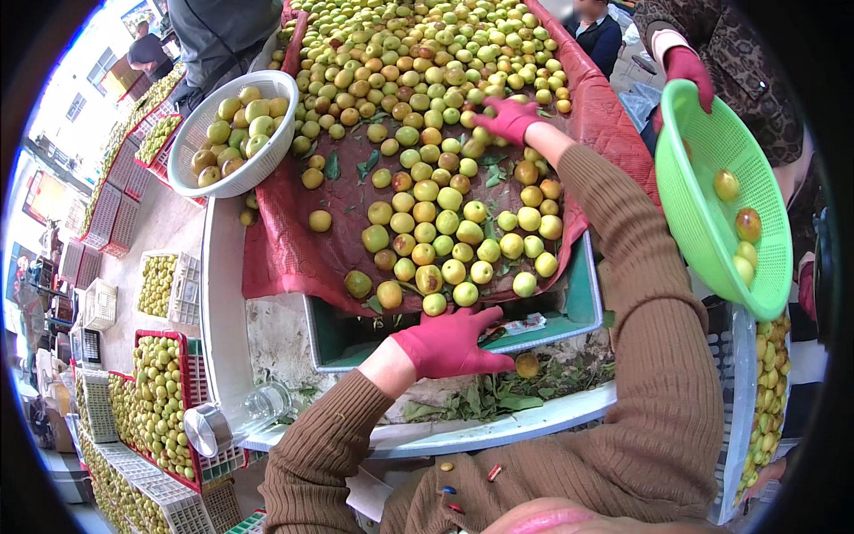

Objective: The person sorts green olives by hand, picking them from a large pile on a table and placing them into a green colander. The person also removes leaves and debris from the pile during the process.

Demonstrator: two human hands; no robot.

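My left hand (450, 344), in a pink glove, is at the near edge of a red padded cloth (283, 263). Its fingers are spread above a green plastic bin (580, 297), close to the nearest jujube-like fruit (434, 304). Farther up the cloth, my right hand (508, 120), also pink-gloved, reaches in among the yellow-green fruits (448, 198). Its visible fingers are apart, and some fruits beside it are blurred. Whether its underside touches any fruit is hidden. Loose leaves (332, 165) lie between the fruits.
A white colander (270, 157) of fruit stands at left. At right, another person's gloved hand (690, 70) holds a green colander (707, 257) with several fruits. A clear bottle (268, 402) lies near leaf litter (480, 398). Fruit crates (193, 394) stand lower left.
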